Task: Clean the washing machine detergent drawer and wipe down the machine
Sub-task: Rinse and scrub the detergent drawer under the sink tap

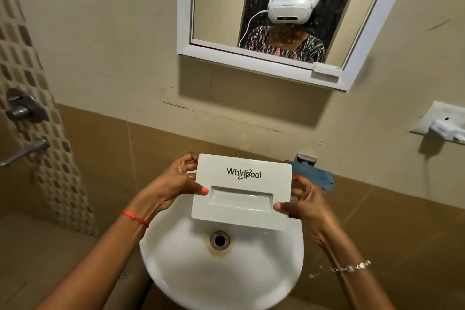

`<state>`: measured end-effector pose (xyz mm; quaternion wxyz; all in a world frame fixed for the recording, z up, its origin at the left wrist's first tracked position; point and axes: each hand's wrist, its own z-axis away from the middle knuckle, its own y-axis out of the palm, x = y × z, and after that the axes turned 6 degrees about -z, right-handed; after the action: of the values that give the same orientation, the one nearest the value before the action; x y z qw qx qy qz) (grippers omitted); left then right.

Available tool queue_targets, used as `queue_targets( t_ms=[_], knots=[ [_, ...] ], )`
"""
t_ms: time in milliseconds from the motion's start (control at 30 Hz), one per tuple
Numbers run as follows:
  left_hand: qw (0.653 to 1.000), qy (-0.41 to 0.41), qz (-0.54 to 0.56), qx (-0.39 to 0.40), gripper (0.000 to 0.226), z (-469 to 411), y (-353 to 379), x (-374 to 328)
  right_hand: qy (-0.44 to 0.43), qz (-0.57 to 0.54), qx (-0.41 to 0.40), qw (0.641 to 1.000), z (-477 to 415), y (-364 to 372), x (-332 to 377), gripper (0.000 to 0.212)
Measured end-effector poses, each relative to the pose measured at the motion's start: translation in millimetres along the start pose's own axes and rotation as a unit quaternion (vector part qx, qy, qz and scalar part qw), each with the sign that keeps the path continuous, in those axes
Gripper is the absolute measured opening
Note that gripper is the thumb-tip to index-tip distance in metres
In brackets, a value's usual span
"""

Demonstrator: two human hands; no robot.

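The white detergent drawer [241,191], its front panel marked Whirlpool and facing me, is held above the white wash basin [191,267]. My left hand [176,184] grips its left edge, thumb on the front, fingers curled behind. My right hand [299,204] grips the right edge the same way. The drawer's compartments are hidden behind the panel. A blue cloth [314,176] lies at the basin's back right, partly hidden by the drawer.
The basin's drain [220,239] has a rust stain around it. A metal tap fitting [305,158] sits behind the cloth. A white-framed mirror [271,12] hangs above. Metal tap handles [25,108] are on the tiled left wall, a wall shelf [442,126] at right.
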<state>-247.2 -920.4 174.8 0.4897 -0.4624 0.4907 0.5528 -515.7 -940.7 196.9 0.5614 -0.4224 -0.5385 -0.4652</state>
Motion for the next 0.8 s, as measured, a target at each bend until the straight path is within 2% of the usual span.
queue_targets(
  t_ms=[200,567,800],
  knots=[
    [0.994,0.041,-0.074,-0.07,0.054,-3,1,14,-0.064,0.09,-0.036,0.993,-8,8,-16,0.052],
    [0.981,0.111,-0.123,-0.103,0.056,-3,1,43,-0.133,0.096,-0.035,0.986,-17,14,-44,0.041],
    [0.977,0.124,-0.105,-0.135,0.062,-4,6,51,-0.195,0.097,-0.065,0.974,-27,12,-66,0.062]
  ],
)
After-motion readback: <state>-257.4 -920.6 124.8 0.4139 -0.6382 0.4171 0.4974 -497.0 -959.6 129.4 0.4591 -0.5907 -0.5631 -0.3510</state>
